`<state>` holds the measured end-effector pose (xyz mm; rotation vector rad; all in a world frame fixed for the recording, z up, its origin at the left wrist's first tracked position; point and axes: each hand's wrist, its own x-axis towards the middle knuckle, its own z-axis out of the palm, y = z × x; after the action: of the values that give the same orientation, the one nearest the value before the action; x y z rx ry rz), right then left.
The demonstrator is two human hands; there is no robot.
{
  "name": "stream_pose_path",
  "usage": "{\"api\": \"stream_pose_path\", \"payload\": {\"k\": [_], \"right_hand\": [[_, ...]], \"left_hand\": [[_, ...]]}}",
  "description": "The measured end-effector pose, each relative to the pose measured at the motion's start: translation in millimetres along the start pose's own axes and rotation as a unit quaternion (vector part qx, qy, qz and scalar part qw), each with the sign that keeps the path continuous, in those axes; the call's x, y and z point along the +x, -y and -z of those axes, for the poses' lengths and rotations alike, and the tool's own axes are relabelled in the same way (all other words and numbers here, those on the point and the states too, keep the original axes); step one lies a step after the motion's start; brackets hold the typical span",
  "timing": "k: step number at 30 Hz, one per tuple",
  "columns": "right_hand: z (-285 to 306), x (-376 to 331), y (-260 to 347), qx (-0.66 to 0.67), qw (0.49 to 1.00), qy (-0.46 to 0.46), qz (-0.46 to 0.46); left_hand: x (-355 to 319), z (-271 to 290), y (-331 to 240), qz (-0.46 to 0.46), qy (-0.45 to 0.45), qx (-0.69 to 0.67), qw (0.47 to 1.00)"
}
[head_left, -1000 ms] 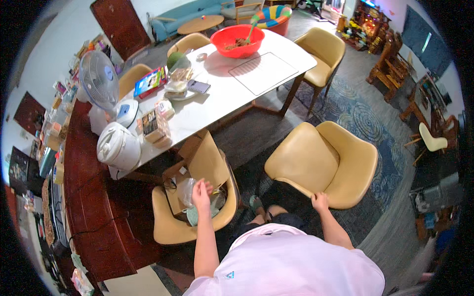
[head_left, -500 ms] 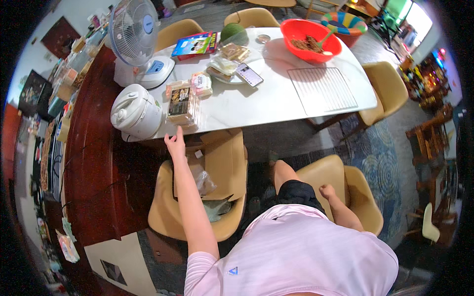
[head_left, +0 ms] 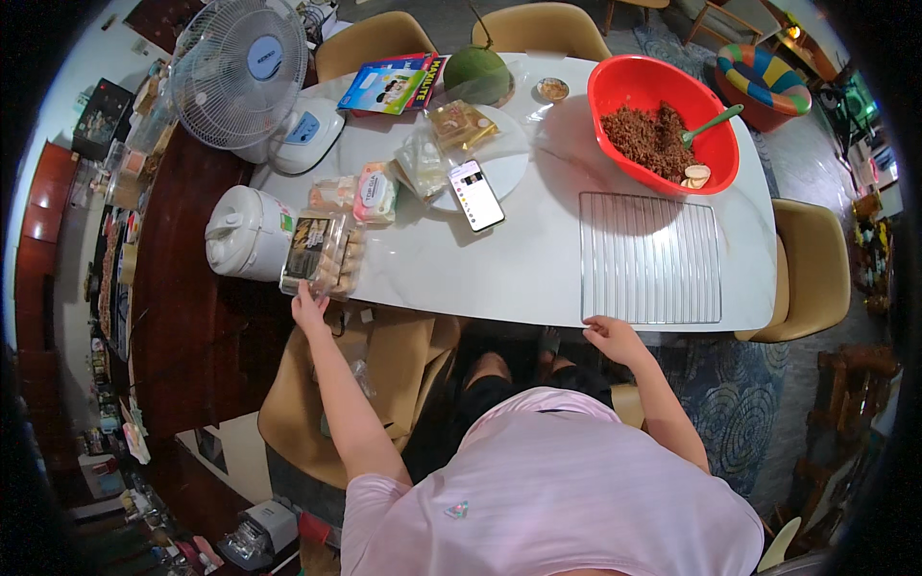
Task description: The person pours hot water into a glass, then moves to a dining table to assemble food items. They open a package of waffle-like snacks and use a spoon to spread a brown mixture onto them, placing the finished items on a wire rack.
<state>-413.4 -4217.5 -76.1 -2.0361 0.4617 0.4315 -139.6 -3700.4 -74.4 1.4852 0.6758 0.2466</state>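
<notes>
Since half a second ago the left hand (head_left: 308,309) has come up off the chair side to the near left edge of the white bench (head_left: 538,269), and the right hand (head_left: 615,338) now rests on the bench's near edge. Fingers of the left hand touch the near end of a clear plastic tray of pastries (head_left: 322,254), which lies at the bench's left corner; whether they grip it I cannot tell. Just left of the tray stands a white rice cooker (head_left: 245,232). Beyond it lie wrapped packets (head_left: 373,192) and a phone (head_left: 476,195). The right hand lies loosely curled, holding nothing, just below a wire cooling rack (head_left: 649,257). Farther back sits a red bowl (head_left: 663,120) of brown filling.
</notes>
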Motion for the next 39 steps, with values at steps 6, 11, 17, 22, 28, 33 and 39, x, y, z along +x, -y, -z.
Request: {"api": "stream_pose_path", "payload": {"k": [6, 11, 17, 22, 28, 33, 39], "right_hand": [[24.6, 26.1, 56.9, 0.012, 0.986, -0.073, 0.151], [9.3, 54.4, 126.1, -0.135, 0.931, -0.042, 0.338], [-40.4, 70.7, 97.2, -0.309, 0.915, 0.049, 0.255], [-51.5, 74.0, 94.7, -0.319, 0.907, 0.052, 0.269], [-53.0, 67.9, 95.3, -0.353, 0.879, 0.105, 0.304], [-49.6, 73.9, 97.6, -0.387, 0.834, 0.156, 0.361], [-30.9, 64.2, 101.0, -0.393, 0.878, 0.031, 0.270]], "left_hand": [[-125.6, -23.4, -41.1, -0.009, 0.197, 0.116, 0.974], [-188.5, -99.4, 24.2, 0.092, 0.368, 0.227, 0.897], [-213.6, -121.3, 105.1, 0.090, 0.445, 0.221, 0.863], [-227.6, -106.6, 110.0, 0.243, 0.367, 0.075, 0.895], [-203.0, -93.7, 122.4, 0.260, 0.389, 0.125, 0.875], [-172.7, -115.1, 128.9, 0.216, 0.505, 0.268, 0.792], [-193.1, -126.5, 92.1, 0.301, 0.494, 0.160, 0.800]]}}
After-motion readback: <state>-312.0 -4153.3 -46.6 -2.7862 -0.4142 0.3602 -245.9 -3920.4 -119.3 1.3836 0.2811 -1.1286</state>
